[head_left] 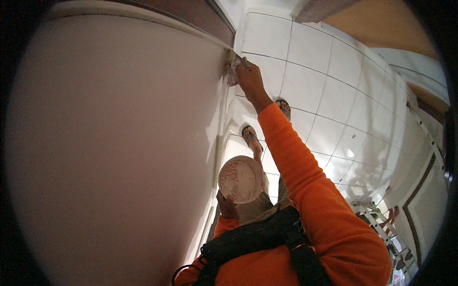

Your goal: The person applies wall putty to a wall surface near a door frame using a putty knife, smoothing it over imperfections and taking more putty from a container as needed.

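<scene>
My right hand (250, 78), at the end of an outstretched arm in an orange sleeve, is closed on a putty knife. The wide, smeared blade of the putty knife (232, 70) lies against the edge of a pale wall (119, 128), close to a corner below a dark panel. Nearer my body, my left hand (226, 206) grips the rim of a round plastic tub (241, 180) from below left. Pale paste residue coats the inside of the tub. Most of my left fingers are hidden beneath and behind it.
Large white tiles cover the floor (310, 90), where my sandalled feet (250, 136) stand close to the wall. An aluminium ladder (381, 229) is at the lower right. A brown panel (389, 26) fills the upper right. A black strap (257, 238) crosses my body.
</scene>
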The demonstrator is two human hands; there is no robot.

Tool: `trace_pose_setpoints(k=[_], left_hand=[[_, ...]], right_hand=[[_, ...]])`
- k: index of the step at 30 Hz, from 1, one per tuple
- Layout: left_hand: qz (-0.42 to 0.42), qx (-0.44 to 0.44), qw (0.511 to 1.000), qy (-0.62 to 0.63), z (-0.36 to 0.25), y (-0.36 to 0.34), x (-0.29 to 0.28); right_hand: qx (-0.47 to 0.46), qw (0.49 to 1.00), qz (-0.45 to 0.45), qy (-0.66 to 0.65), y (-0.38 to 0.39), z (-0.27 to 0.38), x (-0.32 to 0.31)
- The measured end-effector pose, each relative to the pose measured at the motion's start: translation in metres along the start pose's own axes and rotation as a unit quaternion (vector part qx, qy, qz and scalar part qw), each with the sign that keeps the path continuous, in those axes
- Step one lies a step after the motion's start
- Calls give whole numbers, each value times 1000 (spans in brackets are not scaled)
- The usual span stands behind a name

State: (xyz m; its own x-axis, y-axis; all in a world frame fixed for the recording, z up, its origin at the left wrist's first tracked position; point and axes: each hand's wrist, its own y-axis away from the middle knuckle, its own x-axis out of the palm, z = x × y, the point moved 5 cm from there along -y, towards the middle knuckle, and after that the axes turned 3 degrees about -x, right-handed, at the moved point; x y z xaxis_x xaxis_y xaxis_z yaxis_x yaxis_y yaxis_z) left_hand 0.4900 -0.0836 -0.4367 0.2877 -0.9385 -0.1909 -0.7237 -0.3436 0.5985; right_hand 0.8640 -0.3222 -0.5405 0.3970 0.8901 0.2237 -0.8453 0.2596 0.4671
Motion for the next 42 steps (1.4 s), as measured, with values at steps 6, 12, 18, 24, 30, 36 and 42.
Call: trace_pose_setpoints(k=[6, 12, 18, 24, 30, 36, 42], left_hand=[[93, -44, 994, -21, 13, -6, -12], [49, -71, 996, -12, 18, 5, -16], [24, -92, 995, -11, 12, 0, -15], [17, -104, 994, 4, 20, 0, -22], [64, -19, 998, -21, 24, -4, -21], [70, -58, 995, -50, 28, -3, -22], [55, -54, 997, -27, 21, -8, -15]], right_hand=[[18, 996, 72, 58, -5, -8, 1], [-17, 991, 75, -106, 63, 41, -7], [24, 999, 19, -10, 69, 0, -54], [-117, 957, 23, 264, 34, 12, -40], [-115, 980, -5, 163, 23, 8, -11], [-254, 892, -7, 373, 46, 32, 30], [-160, 776, 219, 570, 27, 36, 58]])
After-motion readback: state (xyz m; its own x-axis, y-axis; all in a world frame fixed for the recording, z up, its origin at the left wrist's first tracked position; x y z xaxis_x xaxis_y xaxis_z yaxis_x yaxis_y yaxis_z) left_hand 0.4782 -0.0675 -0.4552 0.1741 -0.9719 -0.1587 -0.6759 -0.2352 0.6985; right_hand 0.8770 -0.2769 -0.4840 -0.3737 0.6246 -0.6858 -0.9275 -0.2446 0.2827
